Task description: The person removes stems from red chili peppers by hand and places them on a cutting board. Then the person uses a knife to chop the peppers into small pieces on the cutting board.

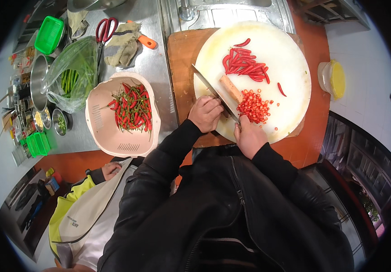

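My right hand grips the handle end of a kitchen knife, whose blade slants up and left over a round white cutting board. My left hand is curled against the near side of the blade; what its fingers hold is hidden. A pinkish-brown cylindrical piece lies on the board just beyond the blade. Beside it is a heap of sliced red chili rings. Further back lies a pile of whole stemless red chilies, with one stray chili to the right.
A wooden board lies under the round one, before a metal sink. Leftward stand a pink basket of stemmed chilies, a bag of green chilies, scissors, cloth and small bowls. Another person's hand is lower left.
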`<state>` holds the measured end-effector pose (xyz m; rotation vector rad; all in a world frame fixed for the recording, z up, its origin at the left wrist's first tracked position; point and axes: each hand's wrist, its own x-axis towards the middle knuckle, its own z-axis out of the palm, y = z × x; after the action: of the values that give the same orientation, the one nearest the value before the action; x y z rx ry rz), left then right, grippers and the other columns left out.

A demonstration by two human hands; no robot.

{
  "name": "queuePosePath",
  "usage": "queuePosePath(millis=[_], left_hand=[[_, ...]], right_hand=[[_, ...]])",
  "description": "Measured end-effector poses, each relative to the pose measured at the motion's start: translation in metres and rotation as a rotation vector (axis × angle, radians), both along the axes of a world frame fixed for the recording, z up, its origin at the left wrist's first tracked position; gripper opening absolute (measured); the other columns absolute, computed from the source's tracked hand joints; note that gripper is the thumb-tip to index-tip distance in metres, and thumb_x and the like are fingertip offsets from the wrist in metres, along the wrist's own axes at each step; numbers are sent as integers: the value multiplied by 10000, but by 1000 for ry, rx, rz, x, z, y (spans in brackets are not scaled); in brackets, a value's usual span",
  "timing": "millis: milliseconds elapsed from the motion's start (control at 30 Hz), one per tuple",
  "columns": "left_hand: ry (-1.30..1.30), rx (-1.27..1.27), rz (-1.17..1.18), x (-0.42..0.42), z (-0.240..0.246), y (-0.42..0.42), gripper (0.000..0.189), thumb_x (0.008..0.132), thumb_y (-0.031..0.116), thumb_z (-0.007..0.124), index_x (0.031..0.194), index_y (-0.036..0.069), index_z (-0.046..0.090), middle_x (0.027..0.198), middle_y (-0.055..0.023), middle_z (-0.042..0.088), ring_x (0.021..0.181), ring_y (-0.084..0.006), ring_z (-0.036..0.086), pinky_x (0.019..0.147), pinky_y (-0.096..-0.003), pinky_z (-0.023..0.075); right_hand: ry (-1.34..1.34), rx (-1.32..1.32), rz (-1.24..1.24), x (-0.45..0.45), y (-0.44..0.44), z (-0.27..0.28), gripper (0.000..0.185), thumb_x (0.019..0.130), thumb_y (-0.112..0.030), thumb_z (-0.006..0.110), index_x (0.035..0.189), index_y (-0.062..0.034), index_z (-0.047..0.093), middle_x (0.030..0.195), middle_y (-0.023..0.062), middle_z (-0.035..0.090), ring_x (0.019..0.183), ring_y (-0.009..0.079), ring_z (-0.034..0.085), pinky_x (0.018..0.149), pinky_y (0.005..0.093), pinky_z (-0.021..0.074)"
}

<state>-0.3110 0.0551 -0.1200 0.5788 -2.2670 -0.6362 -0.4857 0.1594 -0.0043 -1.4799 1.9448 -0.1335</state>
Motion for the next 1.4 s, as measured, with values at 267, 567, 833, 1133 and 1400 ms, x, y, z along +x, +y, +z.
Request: queuePosePath(millis=[267,567,833,1133,1400], left_hand=[[-73,13,12,2,11,3,279,734,43,726,1004,99,687,1089,-62,642,1034,-310,580,895,-420,491],[-226,-65,76,-17,65,-10,341,776,115,714,1116,101,698,1177,-65,640,1106,-305,578,968,-455,466],[-508,-102,-207,-42,73,-49,356,752,156,704,1106,142,671,1127,-11,638,1140,-253,582,1001,-389,454],[-350,-232,-92,-26,59,-51,209,825,153,621,1018,104,686,1071,-18,656,1058,-243,608,922,-378,504],[-321,-176,-97,-24,53,-56,254,788,114,636,1034,89,692,1082,-29,665,1048,-242,621,908,-369,526]], right_hand=[[-25,-92,-13,2,1,-4,200,1002,-236,580,997,-42,533,703,209,661,639,422,663,583,533,523],[-68,-180,-264,-48,34,45,206,1001,-218,624,1084,-37,572,741,198,686,699,426,682,639,504,531],[-12,-122,-257,-61,50,41,223,998,-224,625,1055,-15,569,705,221,667,687,459,663,616,529,514],[4,-105,-72,-61,15,37,220,993,-249,603,980,-32,566,710,219,679,672,436,674,633,525,539],[6,-2,-4,-71,4,54,222,1000,-267,577,988,-45,571,715,233,671,676,442,669,648,540,532]])
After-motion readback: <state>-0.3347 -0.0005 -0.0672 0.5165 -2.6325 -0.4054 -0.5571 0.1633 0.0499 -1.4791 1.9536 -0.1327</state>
